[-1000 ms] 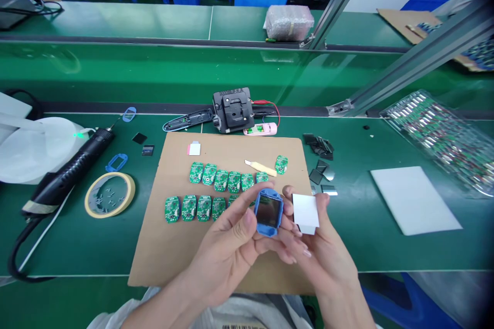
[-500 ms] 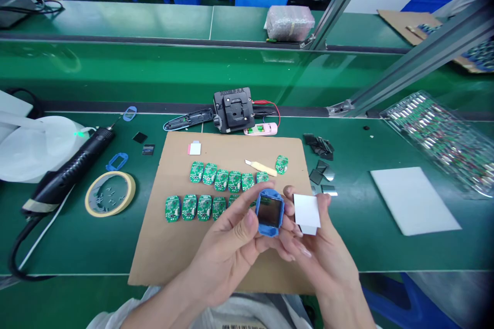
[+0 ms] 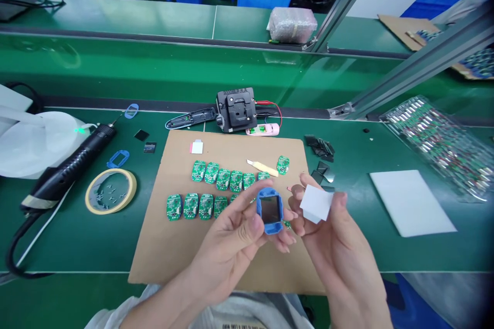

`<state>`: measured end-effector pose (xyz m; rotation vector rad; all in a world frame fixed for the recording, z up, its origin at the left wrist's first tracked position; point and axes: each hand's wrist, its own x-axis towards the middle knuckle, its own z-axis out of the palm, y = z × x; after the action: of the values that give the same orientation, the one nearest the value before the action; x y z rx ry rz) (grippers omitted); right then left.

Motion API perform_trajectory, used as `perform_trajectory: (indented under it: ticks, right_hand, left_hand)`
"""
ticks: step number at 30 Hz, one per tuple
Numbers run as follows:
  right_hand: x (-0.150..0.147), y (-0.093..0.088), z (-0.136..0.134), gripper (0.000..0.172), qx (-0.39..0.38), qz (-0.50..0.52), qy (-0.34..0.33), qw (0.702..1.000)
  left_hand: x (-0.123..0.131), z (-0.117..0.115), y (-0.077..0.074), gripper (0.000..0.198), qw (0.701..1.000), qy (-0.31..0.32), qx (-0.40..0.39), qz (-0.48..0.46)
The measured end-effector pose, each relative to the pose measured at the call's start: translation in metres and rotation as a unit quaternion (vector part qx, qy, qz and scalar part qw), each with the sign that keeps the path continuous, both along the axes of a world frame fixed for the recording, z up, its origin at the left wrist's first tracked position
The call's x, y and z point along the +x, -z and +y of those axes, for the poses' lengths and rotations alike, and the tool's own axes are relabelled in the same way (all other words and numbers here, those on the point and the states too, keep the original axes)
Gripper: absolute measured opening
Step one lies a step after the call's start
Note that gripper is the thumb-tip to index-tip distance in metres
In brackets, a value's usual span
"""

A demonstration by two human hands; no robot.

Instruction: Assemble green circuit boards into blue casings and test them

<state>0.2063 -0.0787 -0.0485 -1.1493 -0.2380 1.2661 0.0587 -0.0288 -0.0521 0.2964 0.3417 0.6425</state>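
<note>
My left hand [image 3: 231, 244] pinches a small blue plastic housing [image 3: 273, 228] between thumb and fingers. Set in its opening is a dark display screen [image 3: 270, 209]. To the right, my right hand [image 3: 339, 249] holds a thin white square piece [image 3: 316, 201] with a narrower tab at its lower edge. The two hands are a little apart, above a brown cardboard sheet [image 3: 162, 259]. Green circuit boards [image 3: 206, 206] lie on it in two rows, some partly hidden by my left hand. A craft knife [image 3: 264, 167] and a single board [image 3: 283, 165] lie behind my hands.
On the left are an electric screwdriver [image 3: 73, 164] and a tape roll [image 3: 132, 190] with screws inside. Dark screen pieces [image 3: 319, 146] lie right of the cardboard, near a white pad [image 3: 412, 203] and a plastic tray [image 3: 443, 146]. A black device [image 3: 236, 109] stands at the back.
My right hand has moved right, away from the blue housing, and the white piece in it has turned and tilted. My left hand holds the housing almost in the same place.
</note>
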Motion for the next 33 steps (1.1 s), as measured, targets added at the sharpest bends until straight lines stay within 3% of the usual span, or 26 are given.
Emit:
perform_trajectory:
  ticks: [7,12,15,18,20,23,30,33]
  right_hand:
    - [-0.006,-0.008,0.0,0.03,0.01,-0.041,0.005,0.999]
    - [-0.009,-0.012,0.0,0.027,0.004,-0.047,-0.061,0.997]
    - [-0.015,-0.014,-0.003,0.024,-0.015,-0.171,-0.06,0.983]
    - [-0.026,-0.018,-0.005,0.02,-0.033,-0.351,-0.047,0.934]
    - [-0.035,-0.021,-0.004,0.02,-0.056,-0.408,-0.025,0.911]
    - [-0.045,-0.024,-0.001,0.021,-0.091,-0.398,0.004,0.913]
    - [-0.041,-0.015,-0.003,0.024,-0.086,-0.388,-0.022,0.917]
    - [-0.04,-0.014,-0.003,0.03,-0.089,-0.335,-0.038,0.937]
  left_hand:
    - [-0.003,0.003,-0.004,0.025,0.997,-0.034,0.014,0.066]
    - [-0.002,0.005,-0.007,0.028,0.994,-0.063,0.006,0.093]
    - [-0.002,0.005,-0.007,0.031,0.989,-0.084,0.0,0.12]
    - [-0.001,0.006,-0.007,0.032,0.987,-0.103,0.015,0.124]
    - [-0.002,0.007,-0.007,0.032,0.982,-0.12,0.042,0.137]
    - [-0.003,0.006,-0.006,0.032,0.965,-0.147,0.102,0.192]
    - [-0.005,0.004,-0.008,0.031,0.913,-0.195,0.22,0.282]
    - [-0.006,0.003,-0.01,0.031,0.872,-0.215,0.281,0.339]
